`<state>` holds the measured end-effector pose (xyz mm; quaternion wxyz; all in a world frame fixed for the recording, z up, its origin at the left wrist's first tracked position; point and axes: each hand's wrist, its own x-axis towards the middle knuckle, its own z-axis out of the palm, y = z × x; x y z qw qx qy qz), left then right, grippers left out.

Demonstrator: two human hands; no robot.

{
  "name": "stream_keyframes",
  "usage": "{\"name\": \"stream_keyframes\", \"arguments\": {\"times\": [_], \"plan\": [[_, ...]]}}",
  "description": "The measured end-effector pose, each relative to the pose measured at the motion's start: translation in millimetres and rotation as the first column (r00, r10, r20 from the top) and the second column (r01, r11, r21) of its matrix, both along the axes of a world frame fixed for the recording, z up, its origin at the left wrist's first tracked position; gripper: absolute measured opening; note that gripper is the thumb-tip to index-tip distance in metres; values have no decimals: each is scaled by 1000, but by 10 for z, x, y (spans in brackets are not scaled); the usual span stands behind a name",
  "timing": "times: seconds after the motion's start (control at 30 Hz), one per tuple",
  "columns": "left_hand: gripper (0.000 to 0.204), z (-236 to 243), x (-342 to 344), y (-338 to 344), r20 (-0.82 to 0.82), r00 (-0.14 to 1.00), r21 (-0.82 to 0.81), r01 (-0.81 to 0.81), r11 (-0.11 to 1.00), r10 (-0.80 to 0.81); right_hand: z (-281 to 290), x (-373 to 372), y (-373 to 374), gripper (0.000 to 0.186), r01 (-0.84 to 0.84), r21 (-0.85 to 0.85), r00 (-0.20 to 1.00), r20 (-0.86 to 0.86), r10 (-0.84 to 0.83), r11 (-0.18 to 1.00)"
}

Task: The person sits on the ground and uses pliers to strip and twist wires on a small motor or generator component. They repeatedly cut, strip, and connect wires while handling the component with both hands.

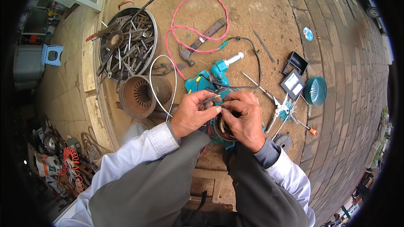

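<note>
My left hand (193,111) is closed in a pinch on a thin dark wire (209,99). The wire's pale end points toward my right hand (245,117), whose thumb and fingers are pressed together just beside it. Whatever the right fingers pinch is hidden. Below both hands, between my knees, sits a round motor body (219,129) with wire windings, mostly covered by my right hand. Just beyond my hands lies a teal open box (198,82) with yellow-tipped leads. A teal elbow-shaped part (220,71) with a light cylindrical end stands next to it.
A metal basin (156,38) heaped with tools stands at the far left, beside a rusty slotted cylinder (135,101). A pink twisted cord (185,1) loops near a hammer (204,38). To the right lie a multi-armed puller (284,108), a black box (293,85) and a teal vented cover (315,91).
</note>
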<state>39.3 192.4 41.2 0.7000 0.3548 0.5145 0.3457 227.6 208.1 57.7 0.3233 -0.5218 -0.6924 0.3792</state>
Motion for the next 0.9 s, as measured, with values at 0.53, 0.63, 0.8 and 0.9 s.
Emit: {"name": "stream_keyframes", "arguments": {"times": [0.53, 0.63, 0.8, 0.9], "plan": [[19, 146, -148, 18, -212, 976, 69, -35, 997, 49, 3, 37, 26, 9, -63, 31, 998, 16, 62, 998], [20, 139, -148, -8, -121, 986, 61, -111, 992, 118, 10, 46, 27, 9, -70, 17, 998, 9, 69, 997], [26, 159, -73, 31, -95, 995, 9, 10, 1000, -9, -12, 41, 34, 8, -65, 13, 998, 2, 65, 998], [24, 144, -22, 35, -123, 991, -10, 47, 999, -48, -5, 36, 26, 8, -54, -4, 999, -2, 54, 999]]}}
